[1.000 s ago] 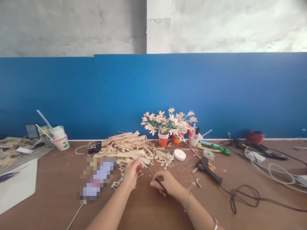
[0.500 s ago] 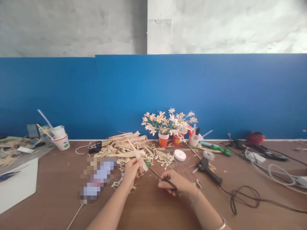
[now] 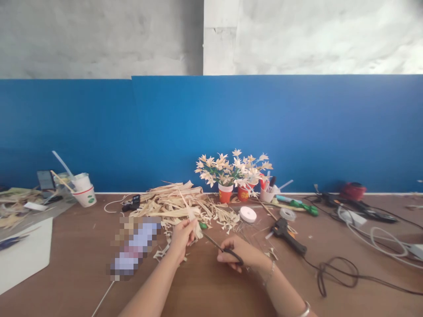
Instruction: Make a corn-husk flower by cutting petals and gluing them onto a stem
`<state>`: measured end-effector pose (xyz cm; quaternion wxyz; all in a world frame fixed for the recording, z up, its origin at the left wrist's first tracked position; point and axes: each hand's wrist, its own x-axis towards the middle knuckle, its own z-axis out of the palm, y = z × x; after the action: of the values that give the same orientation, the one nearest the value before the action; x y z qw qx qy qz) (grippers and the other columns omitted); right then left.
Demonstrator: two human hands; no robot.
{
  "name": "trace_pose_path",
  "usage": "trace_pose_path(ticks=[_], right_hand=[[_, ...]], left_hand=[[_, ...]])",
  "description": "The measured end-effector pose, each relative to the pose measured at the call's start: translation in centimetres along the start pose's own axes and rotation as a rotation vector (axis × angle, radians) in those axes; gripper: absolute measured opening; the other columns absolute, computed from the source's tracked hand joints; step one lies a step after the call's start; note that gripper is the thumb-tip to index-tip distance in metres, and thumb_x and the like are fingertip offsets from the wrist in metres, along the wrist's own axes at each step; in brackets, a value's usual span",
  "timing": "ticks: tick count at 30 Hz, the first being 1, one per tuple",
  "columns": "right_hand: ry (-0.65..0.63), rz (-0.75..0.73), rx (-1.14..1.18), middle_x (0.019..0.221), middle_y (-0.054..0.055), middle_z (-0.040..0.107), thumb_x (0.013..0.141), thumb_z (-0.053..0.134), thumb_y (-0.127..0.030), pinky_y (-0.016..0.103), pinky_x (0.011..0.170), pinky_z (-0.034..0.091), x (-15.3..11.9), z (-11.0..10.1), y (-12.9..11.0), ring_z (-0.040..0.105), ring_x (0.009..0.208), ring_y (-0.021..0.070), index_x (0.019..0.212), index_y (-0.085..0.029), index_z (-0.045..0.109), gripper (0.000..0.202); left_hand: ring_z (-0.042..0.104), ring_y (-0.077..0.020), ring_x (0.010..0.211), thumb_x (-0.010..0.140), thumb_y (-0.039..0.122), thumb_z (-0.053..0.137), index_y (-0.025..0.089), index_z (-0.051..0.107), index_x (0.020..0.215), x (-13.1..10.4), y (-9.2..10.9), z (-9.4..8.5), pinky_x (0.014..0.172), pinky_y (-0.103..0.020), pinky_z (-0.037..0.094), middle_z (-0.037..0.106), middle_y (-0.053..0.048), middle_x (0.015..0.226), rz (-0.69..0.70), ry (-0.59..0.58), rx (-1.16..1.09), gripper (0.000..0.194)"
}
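Pinched in my left hand [image 3: 181,240] is a pale, dried husk strip [image 3: 198,230], its thin tail pointing up and away over the pile. My right hand [image 3: 233,253] has its fingers through the black handles of a pair of scissors [image 3: 214,241]. The scissor blades point left, with their tips close to the lower end of the strip; whether they touch it I cannot tell. Just beyond my hands lies a heap of dried husks [image 3: 178,198] with cut scraps around it. A small green roll [image 3: 202,225] sits beside the strip.
Pale flowers stand in red cups [image 3: 225,193] at the back. A white tape roll [image 3: 247,214], a black glue gun [image 3: 289,237] with its cord, and cables lie to the right. On the left are a white cup [image 3: 83,196], a pixelated object [image 3: 135,248] and a white board [image 3: 28,255].
Both hands stay almost in place. The husk strip has turned slightly in my left fingers, and the scissors have shifted a little to the left.
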<state>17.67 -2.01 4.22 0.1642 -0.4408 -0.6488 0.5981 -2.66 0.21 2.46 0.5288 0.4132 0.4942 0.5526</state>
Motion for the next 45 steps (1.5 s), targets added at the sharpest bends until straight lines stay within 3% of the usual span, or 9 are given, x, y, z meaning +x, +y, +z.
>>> trace_pose_path(ticks=[22, 45], right_hand=[[0.027, -0.007, -0.062, 0.040, -0.008, 0.047, 0.066, 0.066, -0.039, 0.013, 0.031, 0.028, 0.20, 0.76, -0.27, 0.039, 0.031, 0.0037, 0.065, -0.014, 0.059, 0.027], [0.016, -0.027, -0.116, 0.040, -0.007, 0.047, 0.066, 0.066, -0.039, 0.013, 0.030, 0.027, 0.18, 0.17, 0.07, 0.038, 0.031, 0.0032, 0.062, -0.013, 0.058, 0.027]], left_hand=[[0.026, -0.0033, 0.030, 0.062, 0.044, 0.068, 0.015, 0.055, 0.060, -0.19, -0.20, 0.16, 0.032, -0.015, 0.008, 0.039, 0.007, 0.032, -0.084, -0.062, 0.005, 0.031], [0.027, -0.0025, 0.031, 0.061, 0.045, 0.069, 0.014, 0.055, 0.059, -0.17, -0.52, 0.18, 0.032, -0.015, 0.009, 0.040, 0.007, 0.035, -0.103, -0.105, 0.007, 0.034]])
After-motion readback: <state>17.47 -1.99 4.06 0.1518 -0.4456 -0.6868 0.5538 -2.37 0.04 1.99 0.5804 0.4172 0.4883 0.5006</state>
